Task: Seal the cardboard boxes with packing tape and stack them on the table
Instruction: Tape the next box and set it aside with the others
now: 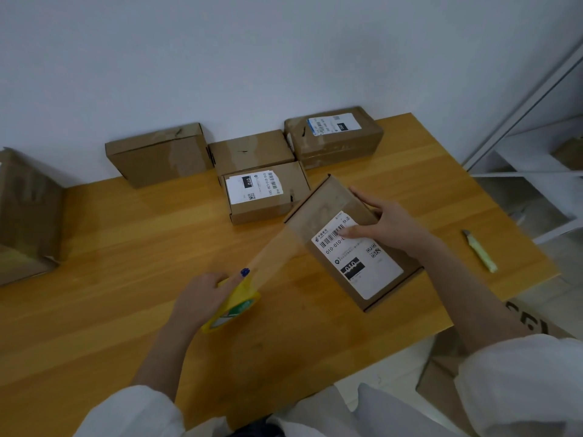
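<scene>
Packing tape roll (233,307), yellow, sits nearest me, and my left hand (205,298) has its fingers wrapped round it, just above the bench (126,279). One finger has a blue nail (244,272) poking up at the top of the roll. White sleeves (132,411) on both arms, fwiw.

From the roll a clear strip of tape (277,247) runs taut up and across to the right hand (388,225), so the two hands are apart with the strip stretched between them. That hand lies flat, fingers straight, pressing the tape end down on top of the cardboard box (329,197) I'm sealing. The fingertips rest on its white shipping label (356,263) and the thumb reaches toward the far edge. The box lies at an angle on the bench, under the right hand and just beyond the left one.

Out past the right hand, well apart from the box, a pale green cutter (479,250) lies on the bench.

Beyond both hands there's a labelled box (265,192), and touching its back is a plain box (250,151). Further right of that pair sits another labelled box (334,135), and off beyond the left hand there's a taped plain box (157,152) against the wall (252,58). Way out past the left hand stands a bigger box (28,212), partly cut off by the edge of the view.
</scene>
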